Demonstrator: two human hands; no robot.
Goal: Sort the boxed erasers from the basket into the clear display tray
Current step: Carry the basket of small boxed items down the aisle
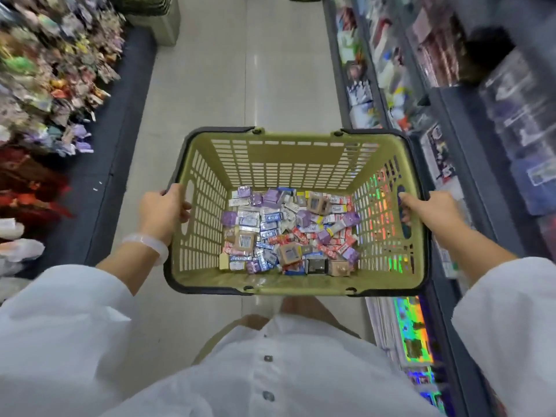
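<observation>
A person holds a green basket (296,164) in the middle of the frame, above the shop floor (234,85). The left hand (164,210) grips the left rim, fingers (184,213) curled over it. The right hand (428,207) grips the right rim the same way. Many small boxed erasers (288,233) lie piled on the basket's bottom. Blurry shelves (451,85) stand at the right.

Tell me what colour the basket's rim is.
Dark grey to black, running round the olive-green basket; it shows in the head view, the only one.
</observation>
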